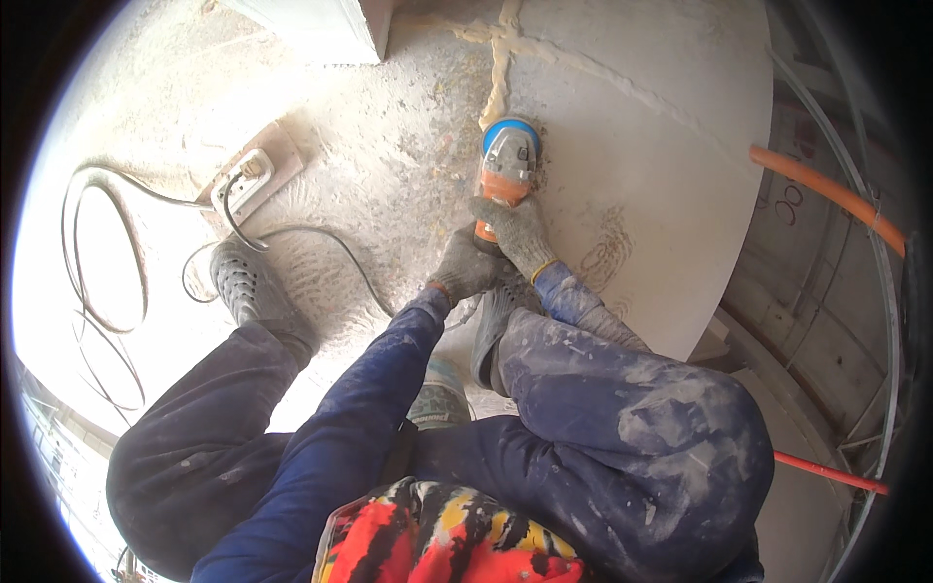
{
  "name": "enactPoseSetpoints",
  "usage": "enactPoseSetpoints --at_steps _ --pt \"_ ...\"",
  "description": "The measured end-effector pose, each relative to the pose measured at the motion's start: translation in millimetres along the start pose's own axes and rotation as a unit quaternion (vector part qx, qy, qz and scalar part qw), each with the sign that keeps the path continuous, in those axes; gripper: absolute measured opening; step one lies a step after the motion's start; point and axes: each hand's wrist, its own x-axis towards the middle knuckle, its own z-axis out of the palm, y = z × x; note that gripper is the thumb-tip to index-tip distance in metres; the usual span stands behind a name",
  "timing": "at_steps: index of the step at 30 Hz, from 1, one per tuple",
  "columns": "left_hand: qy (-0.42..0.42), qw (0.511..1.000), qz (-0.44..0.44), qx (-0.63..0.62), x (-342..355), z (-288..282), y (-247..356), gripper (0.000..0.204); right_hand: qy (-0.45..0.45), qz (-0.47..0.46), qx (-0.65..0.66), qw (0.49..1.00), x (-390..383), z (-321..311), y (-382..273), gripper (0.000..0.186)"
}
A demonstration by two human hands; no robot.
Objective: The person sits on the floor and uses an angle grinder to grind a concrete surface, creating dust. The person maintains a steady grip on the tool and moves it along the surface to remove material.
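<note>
gloved hands (496, 248) cover the grinder (507, 165) handle; disc hidden.

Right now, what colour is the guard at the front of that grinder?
Blue, on the orange-bodied grinder; the head view shows it best.

Site: building under construction, interior unfinished. Evidence: bare dusty concrete floor (389, 165) with filler-packed joints (498, 73); orange conduit (826, 194) and loose grey cables (880, 321) along a raw wall; power strip (248, 180) on the floor, black cord (107, 253) trailing; angle grinder (505, 170); dust-caked work trousers (632, 428).
</note>
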Motion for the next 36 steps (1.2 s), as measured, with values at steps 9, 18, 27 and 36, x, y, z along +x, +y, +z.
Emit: enactPoseSetpoints --at_steps 9,18,27,36 --pt "0.004 0.999 -0.015 0.04 2.3 0.7 4.4 0.045 0.022 -0.007 0.071 0.997 1.1 0.3 7.2 0.049" --pt "0.013 0.999 -0.027 0.025 3.4 2.3 -0.8 0.049 0.026 -0.002 0.046 0.999 -1.2 0.0 6.6 0.046" --pt "-0.014 0.996 -0.016 0.084 9.3 2.8 6.8 0.057 0.084 -0.038 0.093 0.991 13.2 -7.7 28.6 0.045" --pt "-0.002 1.0 0.001 0.026 9.3 1.8 -4.3 0.056 0.057 -0.064 0.075 0.993 -2.7 -1.9 2.9 0.044"
